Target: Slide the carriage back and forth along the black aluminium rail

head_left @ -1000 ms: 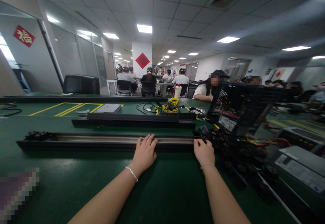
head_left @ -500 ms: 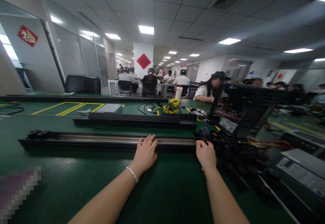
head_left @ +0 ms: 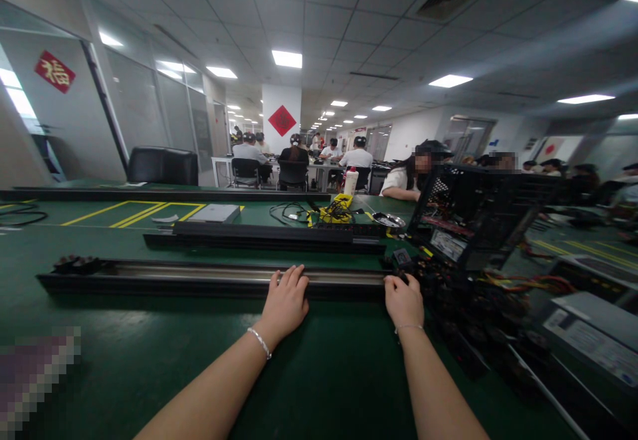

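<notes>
A long black rail point(head_left: 174, 284) with a shiny metal strip along its channel lies crosswise on the green table point(head_left: 329, 380). My left hand point(head_left: 288, 299) is over the rail's near wall right of its middle, fingers reaching into the channel and thumb on the near side. At the rail's right end, my right hand point(head_left: 403, 300) has its fingers curled over the edge; the fingertips are partly hidden. Small dark parts point(head_left: 77, 265) sit on the left end of the rail. A small dark square part point(head_left: 401, 257) lies just beyond my right hand.
Behind the rail lie another black rail point(head_left: 264, 235), a flat grey box point(head_left: 214, 213), a yellow holder with cables point(head_left: 339, 209) and a metal dish point(head_left: 389, 220). An open computer case point(head_left: 478, 217), tangled wires and a power supply point(head_left: 593, 333) crowd the right. A person point(head_left: 399, 184) sits across the table.
</notes>
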`<state>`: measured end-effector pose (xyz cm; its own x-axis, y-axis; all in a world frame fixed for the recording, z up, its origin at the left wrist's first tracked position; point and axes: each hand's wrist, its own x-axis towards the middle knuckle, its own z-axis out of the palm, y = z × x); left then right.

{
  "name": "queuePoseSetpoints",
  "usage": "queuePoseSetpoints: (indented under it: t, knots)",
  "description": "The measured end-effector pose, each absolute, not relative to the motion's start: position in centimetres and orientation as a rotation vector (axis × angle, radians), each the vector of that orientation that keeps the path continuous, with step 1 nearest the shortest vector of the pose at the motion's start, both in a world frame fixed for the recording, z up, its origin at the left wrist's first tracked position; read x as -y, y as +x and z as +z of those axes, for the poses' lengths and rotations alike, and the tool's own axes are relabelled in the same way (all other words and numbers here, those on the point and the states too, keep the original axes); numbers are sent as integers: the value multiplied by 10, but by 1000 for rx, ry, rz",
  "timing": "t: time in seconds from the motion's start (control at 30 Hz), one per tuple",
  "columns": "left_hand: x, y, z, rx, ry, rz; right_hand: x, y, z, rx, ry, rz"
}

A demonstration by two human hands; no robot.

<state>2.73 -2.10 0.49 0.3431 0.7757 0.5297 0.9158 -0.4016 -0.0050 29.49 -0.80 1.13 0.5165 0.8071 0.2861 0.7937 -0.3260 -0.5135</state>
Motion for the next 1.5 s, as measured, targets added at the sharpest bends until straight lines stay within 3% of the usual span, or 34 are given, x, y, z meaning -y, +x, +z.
queuePoseSetpoints:
  t: [0.47, 0.7, 1.5]
  knots:
    - [21, 28, 5, 1508, -2302, -654, 1, 306, 2, 1224, -1830, 56]
    - [20, 29, 6, 1524, -2302, -666, -2, 312, 2, 1021, -1933, 271]
    - [19, 28, 2, 1496, -2286, -690, -9, 327, -2, 1096, -1902, 252]
